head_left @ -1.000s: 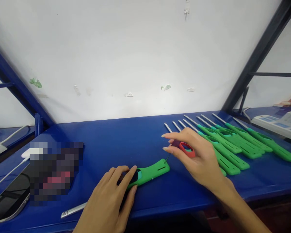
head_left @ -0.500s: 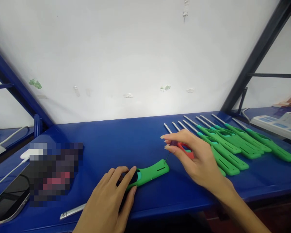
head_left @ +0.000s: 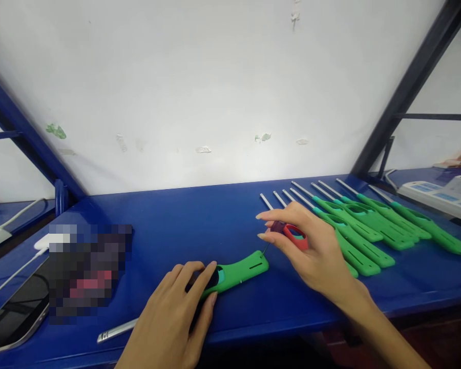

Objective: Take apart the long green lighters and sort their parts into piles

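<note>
A green lighter body (head_left: 240,271) lies on the blue bench (head_left: 184,225) near the front edge, its metal tube (head_left: 115,332) pointing left under my wrist. My left hand (head_left: 176,312) presses down on it, fingers curled over its dark trigger end. My right hand (head_left: 311,246) pinches a small red tool (head_left: 294,236) with a thin pin that touches the green body's right end. A row of several finished green lighters (head_left: 361,225) lies behind my right hand.
A phone or tablet (head_left: 15,312) with a white cable (head_left: 19,266) sits at the left front, beside a blurred patch. A white power strip (head_left: 441,197) rests at the far right. Dark metal frame struts rise on both sides against the white wall.
</note>
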The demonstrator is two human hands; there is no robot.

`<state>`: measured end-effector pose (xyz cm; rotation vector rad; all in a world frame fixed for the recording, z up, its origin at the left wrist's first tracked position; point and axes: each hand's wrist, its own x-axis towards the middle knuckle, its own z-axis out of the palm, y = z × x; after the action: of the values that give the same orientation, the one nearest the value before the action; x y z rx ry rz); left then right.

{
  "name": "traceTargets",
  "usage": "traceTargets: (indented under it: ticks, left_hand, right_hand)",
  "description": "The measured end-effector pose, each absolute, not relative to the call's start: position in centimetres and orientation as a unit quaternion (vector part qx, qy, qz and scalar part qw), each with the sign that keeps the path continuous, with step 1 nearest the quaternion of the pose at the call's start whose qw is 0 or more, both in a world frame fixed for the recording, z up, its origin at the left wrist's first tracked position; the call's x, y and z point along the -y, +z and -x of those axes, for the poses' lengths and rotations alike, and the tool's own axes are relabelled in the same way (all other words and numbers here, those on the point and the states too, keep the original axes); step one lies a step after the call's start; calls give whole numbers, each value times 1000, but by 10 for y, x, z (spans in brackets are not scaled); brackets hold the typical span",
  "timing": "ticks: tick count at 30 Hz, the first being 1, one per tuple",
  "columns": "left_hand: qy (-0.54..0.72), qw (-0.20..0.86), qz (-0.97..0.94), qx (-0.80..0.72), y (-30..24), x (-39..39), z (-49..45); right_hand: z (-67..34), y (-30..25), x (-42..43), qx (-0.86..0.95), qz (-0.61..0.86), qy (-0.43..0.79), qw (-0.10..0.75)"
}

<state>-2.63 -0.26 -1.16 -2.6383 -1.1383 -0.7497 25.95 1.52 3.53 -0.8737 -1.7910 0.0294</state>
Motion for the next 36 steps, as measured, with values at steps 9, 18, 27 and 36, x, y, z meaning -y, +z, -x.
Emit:
traceTargets:
  ticks: [9,18,27,36]
  left_hand:
    - [-252,90,886,379,-11,2,26]
    - [-255,83,884,382,-11,3,24]
    - [-249,84,885,384,-10,2,26]
    - [-248,72,882,394,-11,2,27]
  right_hand:
    - [-258,36,-15,748,382,-6,543]
    - [-260,33,-11,742,361,105,555]
    - [-260,38,-11,733,375,100,559]
    - [-259,36,-11,716,383,107,574]
